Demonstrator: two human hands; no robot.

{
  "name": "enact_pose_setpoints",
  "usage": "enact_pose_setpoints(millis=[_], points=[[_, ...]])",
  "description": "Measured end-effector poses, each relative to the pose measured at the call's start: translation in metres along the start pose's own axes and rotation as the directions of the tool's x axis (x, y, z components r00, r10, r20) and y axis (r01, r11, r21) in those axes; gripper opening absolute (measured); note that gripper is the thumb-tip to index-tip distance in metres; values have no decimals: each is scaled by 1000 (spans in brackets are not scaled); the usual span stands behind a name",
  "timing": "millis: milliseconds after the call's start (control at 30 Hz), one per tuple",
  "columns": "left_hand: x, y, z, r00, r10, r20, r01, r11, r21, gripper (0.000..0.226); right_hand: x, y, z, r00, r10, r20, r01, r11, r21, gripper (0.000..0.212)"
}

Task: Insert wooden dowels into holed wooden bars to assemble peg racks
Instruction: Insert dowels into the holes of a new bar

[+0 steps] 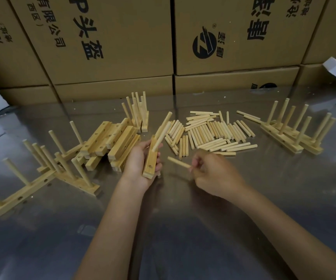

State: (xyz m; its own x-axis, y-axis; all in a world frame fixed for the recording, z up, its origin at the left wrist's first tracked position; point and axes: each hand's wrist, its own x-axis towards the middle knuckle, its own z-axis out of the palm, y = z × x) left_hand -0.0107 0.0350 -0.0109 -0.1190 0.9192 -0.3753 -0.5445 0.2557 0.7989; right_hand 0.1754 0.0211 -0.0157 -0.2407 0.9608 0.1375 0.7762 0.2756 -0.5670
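The left hand (138,162) grips a holed bar (150,162); the right hand (213,174) pinches a dowel (178,162) beside it. A box (94,37) reads "P头盔".

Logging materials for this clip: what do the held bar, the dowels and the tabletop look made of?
Bar in the left hand: pale, apparently unfinished wood with visible grain. Loose dowels: the same light wood, matte. Tabletop: probably stainless steel, grey and reflective.

Pale yellow-tan dowels (209,132) and light grained wooden bars (110,142) lie on a shiny grey metal worktop (183,229), before brown cardboard boxes (110,37) printed with black characters.
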Motion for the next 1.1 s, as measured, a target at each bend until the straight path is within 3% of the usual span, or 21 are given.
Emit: enact_pose_setpoints(millis=[67, 133, 333, 467, 700, 800, 967, 1100], points=[[-1, -4, 5, 1000, 13, 22, -13, 1000, 19, 40, -7, 2, -13, 999, -30, -17, 34, 931, 362, 11], [-4, -8, 10, 999, 33, 43, -35, 999, 42, 42, -13, -1, -23, 991, -128, -27, 124, 860, 496, 17], [-8, -14, 19, 995, 70, 77, -77, 992, 98, 28, -21, -13, -27, 939, -323, -114, 342, 907, 244, 24], [-10, -16, 20, 990, 89, 111, -100, 990, 101, 24, -25, -18, -27, 875, -453, -170, 473, 875, 102, 23], [-7, -25, 24, 991, 96, 98, -105, 990, 96, 31, -27, -23, -21, 842, -515, -161, 525, 851, 22, 14], [-9, -28, 28, 997, 72, 31, -75, 991, 110, 38, -26, -24, -20, 823, -538, -181, 543, 839, -22, 17], [-8, -32, 30, 993, 95, -72, -85, 987, 138, 39, -27, -24, -19, 844, -516, -150, 511, 857, -71, 15], [-9, -32, 31, 992, 105, -67, -94, 983, 158, 40, -26, -24, -17, 861, -484, -158, 481, 875, -61, 13]])
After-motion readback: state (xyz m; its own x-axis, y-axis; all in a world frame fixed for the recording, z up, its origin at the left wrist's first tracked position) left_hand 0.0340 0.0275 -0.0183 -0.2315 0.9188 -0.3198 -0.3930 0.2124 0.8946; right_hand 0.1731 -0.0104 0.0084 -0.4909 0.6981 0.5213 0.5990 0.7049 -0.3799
